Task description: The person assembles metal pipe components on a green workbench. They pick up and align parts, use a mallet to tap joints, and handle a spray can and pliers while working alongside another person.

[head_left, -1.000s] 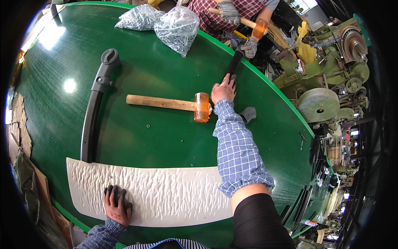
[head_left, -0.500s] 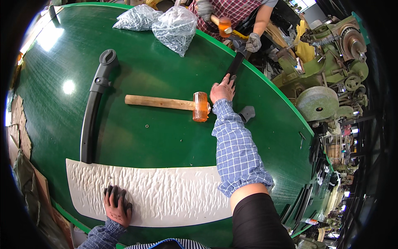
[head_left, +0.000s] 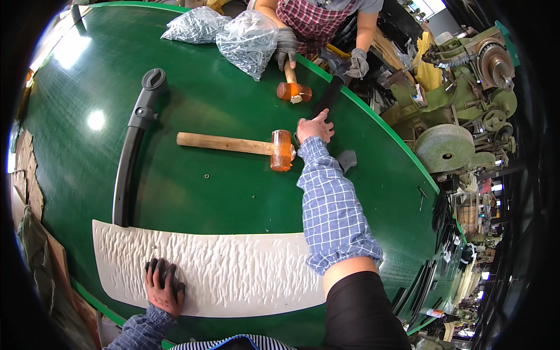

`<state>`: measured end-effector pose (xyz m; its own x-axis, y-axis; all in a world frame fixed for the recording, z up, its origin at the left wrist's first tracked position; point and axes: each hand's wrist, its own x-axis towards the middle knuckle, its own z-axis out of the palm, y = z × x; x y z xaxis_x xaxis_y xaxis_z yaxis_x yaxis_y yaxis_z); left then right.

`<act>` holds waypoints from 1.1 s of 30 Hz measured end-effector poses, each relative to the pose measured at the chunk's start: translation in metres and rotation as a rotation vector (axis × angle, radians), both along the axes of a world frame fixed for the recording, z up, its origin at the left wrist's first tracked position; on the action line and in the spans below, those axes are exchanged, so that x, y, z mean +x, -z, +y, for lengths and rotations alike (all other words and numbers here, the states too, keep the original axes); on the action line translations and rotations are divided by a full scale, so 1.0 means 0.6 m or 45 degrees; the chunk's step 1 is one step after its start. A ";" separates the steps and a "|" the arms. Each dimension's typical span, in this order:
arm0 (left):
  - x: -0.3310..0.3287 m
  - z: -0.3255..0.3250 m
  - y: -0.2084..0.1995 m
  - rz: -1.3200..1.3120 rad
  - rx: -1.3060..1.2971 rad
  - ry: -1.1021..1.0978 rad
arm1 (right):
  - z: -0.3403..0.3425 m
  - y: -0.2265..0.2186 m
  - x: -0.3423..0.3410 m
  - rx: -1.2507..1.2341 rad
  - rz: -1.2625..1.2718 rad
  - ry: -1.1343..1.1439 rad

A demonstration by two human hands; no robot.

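My left hand (head_left: pixel 165 287), in a glove with dark fingertips, lies with fingers spread on a white, rippled panel (head_left: pixel 245 274) at the table's near edge. My right hand (head_left: pixel 315 126) reaches far forward, its fingers curled round the near end of a black bar (head_left: pixel 330 96). The bar's far end has a grey fitting, beside a co-worker's gloved hand (head_left: pixel 358 64). Left of my right hand lies a wooden-handled mallet (head_left: pixel 281 150) with an orange head. Another black bar with a grey looped end (head_left: pixel 140 116) rests at the left, its lower end at the panel's edge.
Two clear bags of metal screws (head_left: pixel 248 44) sit at the far edge. The co-worker's other gloved hand (head_left: pixel 286 46) holds a second orange mallet (head_left: pixel 294 92). A grey fitting (head_left: pixel 347 160) lies near my right forearm. Green machinery (head_left: pixel 449 140) stands beyond the table's right edge.
The co-worker has lowered the second mallet onto the table beside the bags. My right hand's fingers have curled round the bar's near end. My left hand stays on the panel.
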<state>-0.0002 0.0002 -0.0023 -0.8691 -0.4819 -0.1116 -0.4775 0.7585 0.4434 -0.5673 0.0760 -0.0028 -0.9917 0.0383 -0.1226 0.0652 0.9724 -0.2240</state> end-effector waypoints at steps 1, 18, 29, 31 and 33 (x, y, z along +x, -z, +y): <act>0.001 0.000 0.000 0.017 0.003 0.001 | 0.006 0.001 -0.008 -0.014 -0.011 -0.012; 0.007 -0.002 0.004 0.008 0.003 0.005 | 0.102 0.012 -0.066 -1.943 -0.573 0.022; 0.005 -0.005 0.005 0.026 0.022 0.007 | 0.127 0.048 -0.068 -2.333 -0.705 -0.026; 0.005 -0.005 0.006 0.035 0.021 0.011 | 0.130 0.052 -0.067 -2.330 -0.698 -0.055; 0.005 -0.005 0.006 0.032 0.020 0.011 | 0.131 0.053 -0.066 -2.349 -0.708 -0.026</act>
